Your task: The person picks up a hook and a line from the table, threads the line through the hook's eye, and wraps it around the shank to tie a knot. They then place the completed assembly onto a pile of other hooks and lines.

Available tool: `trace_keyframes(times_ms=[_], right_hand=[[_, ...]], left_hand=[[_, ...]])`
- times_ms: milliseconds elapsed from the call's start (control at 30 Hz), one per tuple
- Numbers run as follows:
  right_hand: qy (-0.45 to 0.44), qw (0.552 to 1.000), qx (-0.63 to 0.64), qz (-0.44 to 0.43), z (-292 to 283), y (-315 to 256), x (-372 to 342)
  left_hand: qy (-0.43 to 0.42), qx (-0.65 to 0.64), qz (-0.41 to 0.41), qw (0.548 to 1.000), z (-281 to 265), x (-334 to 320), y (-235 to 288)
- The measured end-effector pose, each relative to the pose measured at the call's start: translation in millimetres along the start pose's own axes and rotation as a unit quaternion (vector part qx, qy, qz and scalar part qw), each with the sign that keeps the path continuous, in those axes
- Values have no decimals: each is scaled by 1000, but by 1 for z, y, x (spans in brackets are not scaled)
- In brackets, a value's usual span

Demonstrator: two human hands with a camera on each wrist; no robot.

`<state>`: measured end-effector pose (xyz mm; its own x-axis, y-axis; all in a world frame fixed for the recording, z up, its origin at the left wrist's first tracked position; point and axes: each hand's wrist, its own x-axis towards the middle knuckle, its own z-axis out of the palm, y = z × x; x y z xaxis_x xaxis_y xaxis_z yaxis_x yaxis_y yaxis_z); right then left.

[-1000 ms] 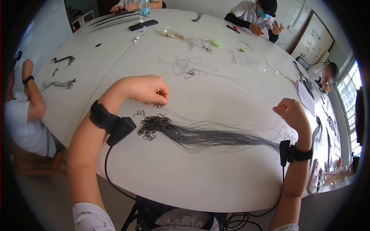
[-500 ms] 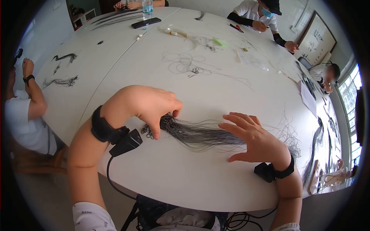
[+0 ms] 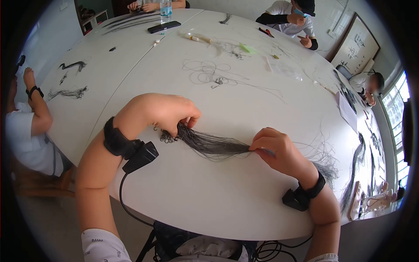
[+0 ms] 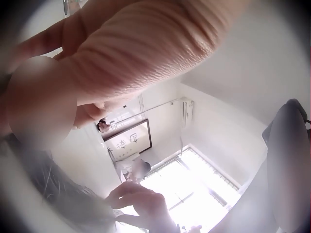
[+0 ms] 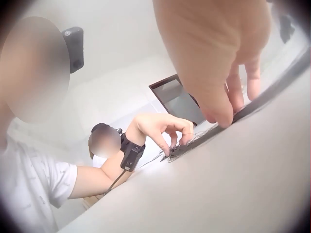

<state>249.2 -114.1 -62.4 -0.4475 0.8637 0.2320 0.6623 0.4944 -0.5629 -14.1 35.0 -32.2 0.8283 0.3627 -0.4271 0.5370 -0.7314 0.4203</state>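
A bundle of dark fishing lines [image 3: 216, 146] stretches between my two hands over the white table, with a cluster of fish hooks [image 3: 167, 136] at its left end. My left hand [image 3: 168, 110] grips the bundle just beside the hooks, thumb on the near side and fingers on the far side. Further along, my right hand [image 3: 279, 148] pinches the lines together between thumb and fingers. Past it, the loose line ends [image 3: 326, 168] fan out to the right. In the right wrist view the lines [image 5: 272, 92] run beneath the fingers.
A loosely coiled line with hooks [image 3: 218, 81] lies beyond my hands. Smaller hook bundles [image 3: 70, 93] lie at left. A phone [image 3: 164, 27] and a water bottle [image 3: 166, 11] stand far back. Another line bundle [image 3: 355, 166] and a clear-cased object [image 3: 366, 201] are at right. Other people sit around the table.
My left hand has come down onto the hook end of the bundle. The right hand has moved left from the loose ends, opened, then closed on the lines, which are now drawn narrower there.
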Motion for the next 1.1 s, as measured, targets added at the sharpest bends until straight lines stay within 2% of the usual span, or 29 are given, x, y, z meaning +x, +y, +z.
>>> trace_keyframes(times_ms=[133, 233, 333, 400, 467, 500, 533, 600, 700, 833, 900, 967, 1000, 1100], right_hand=[[31, 999, 33, 11, 0, 5, 5], [43, 998, 49, 16, 1, 3, 10], [67, 997, 46, 5, 7, 1, 16], [77, 996, 44, 0, 11, 1, 20], [59, 992, 96, 56, 15, 0, 24], [60, 992, 95, 55, 17, 0, 24], [71, 991, 92, 62, 19, 0, 24], [82, 990, 90, 67, 19, 0, 24], [74, 991, 82, 75, 17, 0, 21], [102, 989, 95, 54, 18, 1, 19], [110, 989, 87, 51, 18, 1, 18], [137, 984, 99, 55, 20, 1, 17], [136, 984, 101, 57, 20, 1, 17], [128, 985, 93, 66, 21, 2, 18]], left_hand=[[9, -7, 2, 1000, -5, -2, -4], [-23, -42, 45, 998, -10, -5, -5], [29, -32, 18, 999, -16, -1, -4], [145, 4, 3, 989, -16, 11, -10], [177, 21, -14, 984, -16, 27, -16], [207, 36, -33, 977, -16, 33, -17], [208, 37, -33, 977, -17, 39, -17], [205, 136, -39, 969, -18, 49, -14], [203, 160, -73, 963, -20, 57, -4], [228, 163, -72, 957, -12, 59, -5], [280, 173, -21, 944, -5, 57, -21], [260, 126, -33, 957, -9, 45, -23], [241, 77, -45, 966, -12, 39, -24], [200, 41, -84, 975, -24, 27, -30]])
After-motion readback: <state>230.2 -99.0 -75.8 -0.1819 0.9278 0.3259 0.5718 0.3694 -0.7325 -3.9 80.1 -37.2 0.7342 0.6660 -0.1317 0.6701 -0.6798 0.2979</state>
